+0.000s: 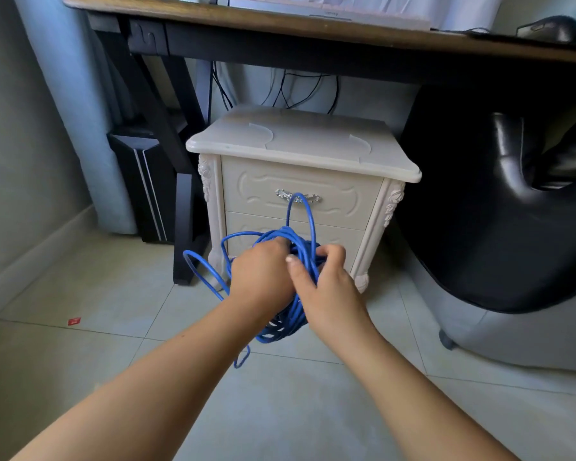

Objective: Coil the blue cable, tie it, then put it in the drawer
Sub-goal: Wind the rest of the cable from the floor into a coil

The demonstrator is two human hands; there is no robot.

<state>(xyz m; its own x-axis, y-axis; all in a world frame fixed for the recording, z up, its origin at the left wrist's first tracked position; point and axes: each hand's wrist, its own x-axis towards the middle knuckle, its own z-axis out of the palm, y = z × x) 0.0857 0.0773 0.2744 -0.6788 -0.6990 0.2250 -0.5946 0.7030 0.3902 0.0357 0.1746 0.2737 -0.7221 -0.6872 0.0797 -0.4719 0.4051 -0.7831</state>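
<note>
Blue round-jacketed cable (pixel 300 251), seen from the head camera, hangs as a loose bundle of many turns in mid-air, above the pale tiled floor (pixel 80 294) and just in front of a cream carved bedside cabinet (pixel 300 141). Both hands meet at its waist. The left hand (pixel 263 274) grips the gathered turns, likely to stop them springing apart. The right hand (pixel 326 284) curls thumb and fingers round the strands, probably working a wrap, though the free end is hidden. Several loops stray out, so coiling looks unfinished. Count: one cable, two hands, two closed drawers, and one silver handle (pixel 281 194) showing on the upper drawer (pixel 346 201); the lower drawer's is covered.
</note>
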